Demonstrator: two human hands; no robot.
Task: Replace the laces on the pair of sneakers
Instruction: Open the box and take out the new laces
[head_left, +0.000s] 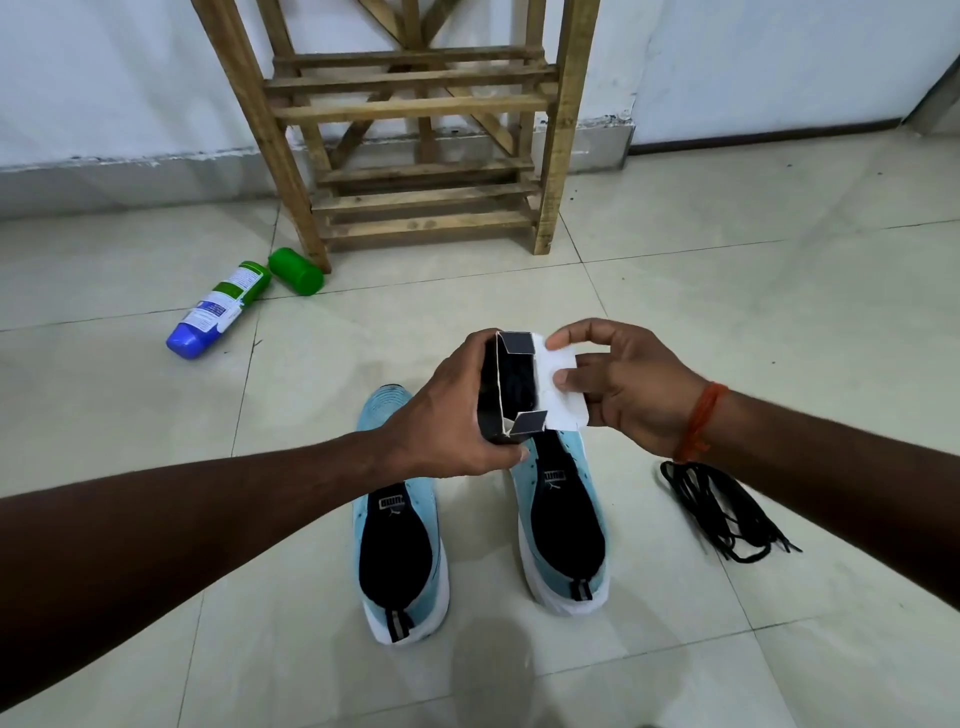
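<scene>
Two light-blue sneakers with white soles stand side by side on the tiled floor, the left sneaker (397, 540) and the right sneaker (563, 525), toes pointing away, with no laces in them. Above their toes my left hand (447, 421) grips a small black cardboard box (506, 389) whose end is open, with something dark inside. My right hand (623, 384) pinches the box's white lid flap (563, 387) between thumb and fingers. A bundle of black laces (722, 512) lies on the floor to the right of the sneakers, partly under my right forearm.
A wooden rack (415, 124) stands against the white wall ahead. A blue-capped, green and white bottle (218, 312) lies on the floor at the left, with a green cap (296, 271) beside it near the rack's leg.
</scene>
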